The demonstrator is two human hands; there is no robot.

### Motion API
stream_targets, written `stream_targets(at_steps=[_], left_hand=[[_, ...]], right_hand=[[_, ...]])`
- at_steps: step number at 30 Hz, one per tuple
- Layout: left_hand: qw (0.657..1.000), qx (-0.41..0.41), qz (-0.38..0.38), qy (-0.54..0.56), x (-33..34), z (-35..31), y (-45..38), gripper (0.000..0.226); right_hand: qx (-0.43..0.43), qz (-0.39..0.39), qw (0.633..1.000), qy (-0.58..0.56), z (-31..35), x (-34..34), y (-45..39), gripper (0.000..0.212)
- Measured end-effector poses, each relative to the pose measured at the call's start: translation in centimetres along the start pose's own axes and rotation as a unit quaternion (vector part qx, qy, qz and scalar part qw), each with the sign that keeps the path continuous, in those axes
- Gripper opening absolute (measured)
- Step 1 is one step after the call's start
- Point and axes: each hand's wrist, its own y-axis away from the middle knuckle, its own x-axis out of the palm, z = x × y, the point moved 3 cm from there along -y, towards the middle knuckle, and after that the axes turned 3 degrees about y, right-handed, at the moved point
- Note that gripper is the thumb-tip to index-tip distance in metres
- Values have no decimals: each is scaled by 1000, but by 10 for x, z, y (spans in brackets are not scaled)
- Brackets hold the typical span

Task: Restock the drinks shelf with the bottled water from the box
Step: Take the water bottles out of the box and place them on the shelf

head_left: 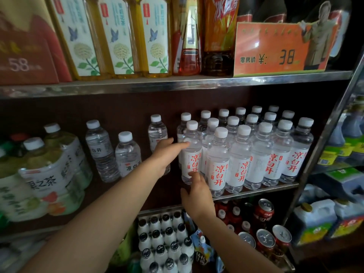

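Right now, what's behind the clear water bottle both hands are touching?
Behind the clear red-lettered water bottle touched by the left hand and right hand stands another white-capped water bottle. Its label and base are covered.

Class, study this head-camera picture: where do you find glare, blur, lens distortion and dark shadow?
Head view: glare streaks the metal shelf edge and washes the orange price sign; the tea multipack at the left is smeared; the shelf upright leans from wide-angle distortion; the back panel above the water bottles lies in deep shadow.
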Motion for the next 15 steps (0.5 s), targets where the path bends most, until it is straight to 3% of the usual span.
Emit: stream_targets(at_steps=[2,4,8,11,15], left_hand=[[999,-5,-22,-27,-12,1,14,57],[998,-3,-35,-47,-25,2,29,18],[991,-3,-13,-130,-61,-1,67,9],[983,-34,-10,-181,-97,-2,100,28],[964,-72,-36,-254,-151,9,153,32]], right_hand=[[-5,1,1000,13,7,-4,4,45],[-8,14,999,33,17,-10,7,44],[-18,65,996,53,43,-25,11,44],[-35,91,992,77,67,-35,20,40],[-62,130,985,92,108,-29,46,36]])
